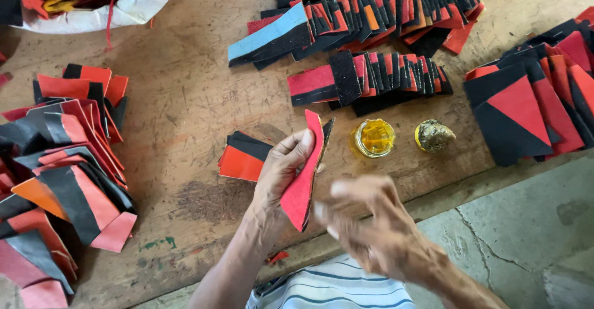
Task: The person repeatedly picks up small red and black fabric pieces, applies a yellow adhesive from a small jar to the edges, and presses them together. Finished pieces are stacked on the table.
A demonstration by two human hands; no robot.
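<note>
My left hand (279,173) grips a red and black cut piece (306,179), held upright on edge above the wooden board. My right hand (371,222) hovers just right of the piece, blurred, fingers spread, nothing clearly in it. A small open jar of yellow glue (373,137) stands just beyond the hands, and its smeared lid or a glue-caked lump (434,136) lies to the jar's right. A short stack of red and black pieces (242,156) rests left of my left hand.
Rows of overlapped red and black pieces (371,74) lie at the back, with one blue-topped piece (269,35). Larger triangular pieces (526,105) sit at right, a loose heap (55,167) at left, a white sack of scraps (124,6) top left. Concrete floor (526,235) lies lower right.
</note>
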